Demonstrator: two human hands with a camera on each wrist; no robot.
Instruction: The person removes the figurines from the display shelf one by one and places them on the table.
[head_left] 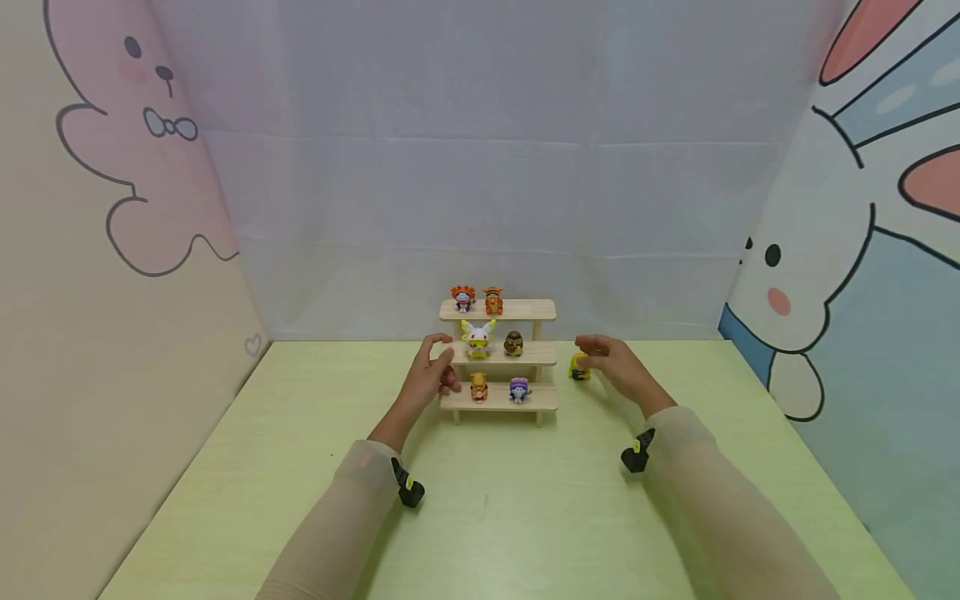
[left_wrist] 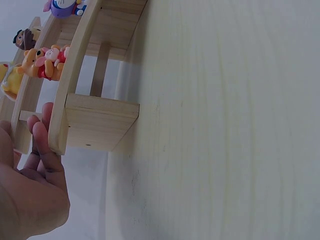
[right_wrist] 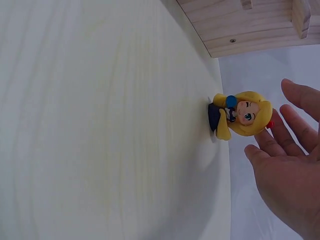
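Observation:
A small yellow-haired figurine point(right_wrist: 246, 116) in blue, with a red bow, stands on the table to the right of a three-tier wooden display shelf point(head_left: 498, 398). My right hand point(head_left: 617, 365) is spread around the figurine's head, thumb on one side and fingers on the other, without a visible grip. At the shelf's left end is my left hand point(head_left: 427, 382), fingers loosely bent. In the left wrist view its fingertips point(left_wrist: 42, 135) lie against or just beside the lowest board's end; contact is hard to tell.
Figurines stand in pairs on the tiers: red-maned point(head_left: 463, 298) and orange point(head_left: 493, 301) on top, white-eared yellow point(head_left: 477, 340) and brown point(head_left: 513, 343) in the middle, orange bear point(head_left: 478, 387) and purple point(head_left: 519, 389) below. A white curtain point(head_left: 495, 192) hangs behind the table point(head_left: 480, 517).

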